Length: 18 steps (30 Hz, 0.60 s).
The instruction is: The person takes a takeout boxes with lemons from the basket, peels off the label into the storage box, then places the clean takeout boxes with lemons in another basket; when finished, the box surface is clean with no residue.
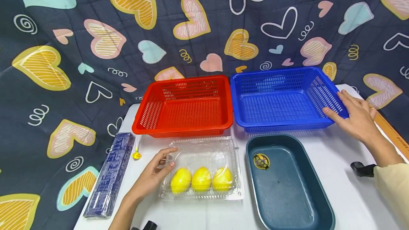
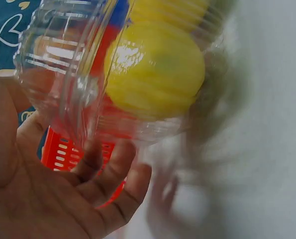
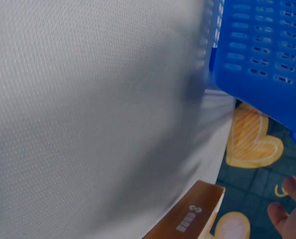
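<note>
A clear plastic clamshell box [image 1: 204,168] lies on the white table [image 1: 345,194] near its front edge, lid down, with three yellow lemons [image 1: 201,179] in a row along its near side. The left hand [image 1: 153,176] rests at the box's 9 o'clock edge, fingers lightly bent against the lid and wall; the left wrist view shows those fingers [image 2: 103,169] pressed to the clear plastic beside a lemon [image 2: 155,69], a touch more than a firm clasp. At 12 o'clock from the box sits a red slotted basket [image 1: 185,107], and a blue slotted basket [image 1: 281,97] sits just beside it, at the box's 1 o'clock. The right hand [image 1: 358,116] lies with straight fingers on the blue basket's right rim, grasping nothing. At 3 o'clock from the box is a dark teal oval tray [image 1: 287,184] bearing a round sticker [image 1: 261,161]. At 9 o'clock, past the left hand, a small yellow object [image 1: 136,155] and a long blue printed packet [image 1: 112,175] lie by the table's left edge. A heart-patterned cloth [image 1: 96,45] hangs behind.
</note>
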Motion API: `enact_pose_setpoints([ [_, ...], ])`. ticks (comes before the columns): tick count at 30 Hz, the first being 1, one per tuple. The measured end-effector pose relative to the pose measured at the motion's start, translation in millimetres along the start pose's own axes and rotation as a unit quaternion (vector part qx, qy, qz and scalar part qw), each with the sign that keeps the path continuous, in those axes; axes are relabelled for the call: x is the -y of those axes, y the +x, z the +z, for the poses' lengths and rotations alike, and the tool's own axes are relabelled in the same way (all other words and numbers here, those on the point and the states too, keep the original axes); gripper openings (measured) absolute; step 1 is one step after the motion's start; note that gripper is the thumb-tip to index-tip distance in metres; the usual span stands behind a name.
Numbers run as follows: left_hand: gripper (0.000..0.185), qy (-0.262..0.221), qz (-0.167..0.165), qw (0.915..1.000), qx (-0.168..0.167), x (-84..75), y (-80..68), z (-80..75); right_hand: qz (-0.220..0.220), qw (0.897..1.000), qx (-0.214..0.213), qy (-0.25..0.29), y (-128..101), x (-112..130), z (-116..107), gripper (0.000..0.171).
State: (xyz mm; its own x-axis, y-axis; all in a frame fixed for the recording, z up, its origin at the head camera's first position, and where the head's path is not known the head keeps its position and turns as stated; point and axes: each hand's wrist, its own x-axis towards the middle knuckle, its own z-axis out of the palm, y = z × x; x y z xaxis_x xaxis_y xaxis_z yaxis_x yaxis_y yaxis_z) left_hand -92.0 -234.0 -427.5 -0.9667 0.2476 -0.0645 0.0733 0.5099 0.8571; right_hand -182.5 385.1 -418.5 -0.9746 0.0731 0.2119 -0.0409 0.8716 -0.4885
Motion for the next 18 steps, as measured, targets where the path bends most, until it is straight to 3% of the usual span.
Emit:
enact_pose_setpoints([
  [9, 0.049, -0.034, -0.007, 0.9975, 0.061, -1.9, 1.8, -7.9, -0.005, 1.0, 0.001, -0.002, -0.2, 0.8, -0.4, 0.087],
  [18, 0.049, -0.067, -0.028, 0.9958, 0.056, -1.0, 4.4, -7.6, -0.003, 1.0, 0.021, 0.0, -0.8, -0.9, -2.9, 0.09],
])
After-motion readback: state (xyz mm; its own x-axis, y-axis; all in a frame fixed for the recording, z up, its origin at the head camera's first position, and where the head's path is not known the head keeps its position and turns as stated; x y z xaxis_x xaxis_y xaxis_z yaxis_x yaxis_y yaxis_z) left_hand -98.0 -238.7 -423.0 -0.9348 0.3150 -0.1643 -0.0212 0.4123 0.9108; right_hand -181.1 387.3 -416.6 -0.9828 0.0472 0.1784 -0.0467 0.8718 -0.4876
